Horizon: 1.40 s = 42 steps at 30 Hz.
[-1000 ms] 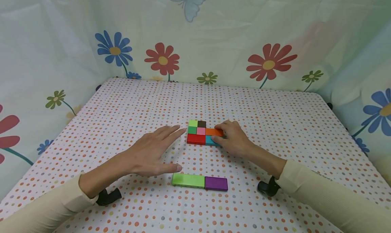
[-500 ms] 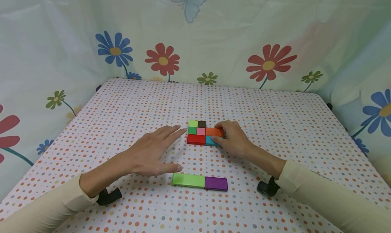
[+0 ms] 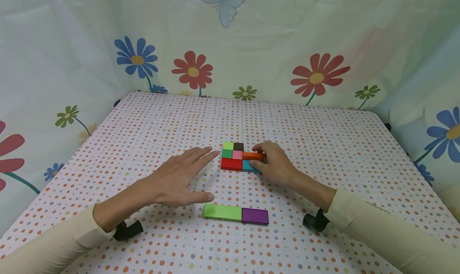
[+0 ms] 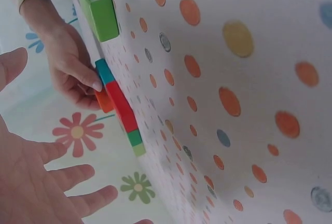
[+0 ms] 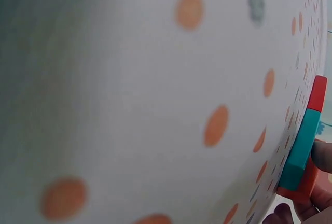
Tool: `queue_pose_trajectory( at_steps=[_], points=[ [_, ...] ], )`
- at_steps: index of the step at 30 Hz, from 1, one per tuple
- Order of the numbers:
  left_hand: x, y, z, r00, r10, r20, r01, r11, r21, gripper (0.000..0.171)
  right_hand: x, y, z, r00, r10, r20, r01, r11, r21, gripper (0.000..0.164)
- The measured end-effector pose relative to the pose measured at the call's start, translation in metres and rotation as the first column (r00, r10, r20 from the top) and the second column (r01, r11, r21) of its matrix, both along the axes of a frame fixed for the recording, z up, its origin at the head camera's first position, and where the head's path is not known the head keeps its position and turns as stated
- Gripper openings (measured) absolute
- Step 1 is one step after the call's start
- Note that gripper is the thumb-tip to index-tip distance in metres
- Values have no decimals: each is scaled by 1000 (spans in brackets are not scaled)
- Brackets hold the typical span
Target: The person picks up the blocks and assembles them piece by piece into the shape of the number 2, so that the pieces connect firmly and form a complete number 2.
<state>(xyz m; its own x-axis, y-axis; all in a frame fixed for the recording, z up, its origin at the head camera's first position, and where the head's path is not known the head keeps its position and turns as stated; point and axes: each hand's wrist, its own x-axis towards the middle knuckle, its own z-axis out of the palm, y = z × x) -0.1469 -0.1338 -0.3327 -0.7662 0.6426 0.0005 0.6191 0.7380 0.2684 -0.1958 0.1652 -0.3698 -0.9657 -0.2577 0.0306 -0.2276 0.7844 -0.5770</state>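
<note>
My right hand (image 3: 276, 162) pinches an orange block (image 3: 252, 156) between thumb and fingers. In the left wrist view the orange block (image 4: 104, 101) stands up above its neighbours. It is at the right side of a flat cluster: a red block (image 3: 231, 164), a blue block (image 3: 250, 167), and small green (image 3: 227, 153), pink (image 3: 237, 154), lime (image 3: 228, 145) and dark brown (image 3: 238, 146) squares. The thumb overlaps the blue block. My left hand (image 3: 179, 178) hovers left of the cluster, fingers spread and holding nothing.
Nearer me, a long light green block (image 3: 222, 213) and a purple block (image 3: 255, 216) lie end to end. A dotted cloth (image 3: 172, 118) covers the table, and a flowered curtain (image 3: 266, 34) hangs behind and at both sides.
The orange block, lying flat among the others before, is now tipped up in my right hand's fingers. My left hand has stayed in place.
</note>
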Motion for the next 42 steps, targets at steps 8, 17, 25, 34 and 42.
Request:
queue_pose_trajectory(
  at_steps=[8,17,25,34,42],
  points=[
    [1,-2,-1,1000,-12,-3,12,1000,10,98,0,-1,0,1000,4,17,-3,1000,-19,34],
    [1,-2,-2,1000,-13,-18,13,1000,11,99,1,-1,-1,999,24,-27,-24,1000,-18,28],
    [1,-2,-2,1000,-14,-18,15,1000,16,99,1,0,0,1000,20,-24,-20,999,-26,29],
    [2,-3,-2,999,-17,-29,18,1000,16,98,4,0,2,998,-2,-61,-1,999,-42,29],
    [2,-3,-1,999,-20,-34,21,1000,15,98,10,-4,4,990,-2,-138,-3,999,-36,30]
  ],
)
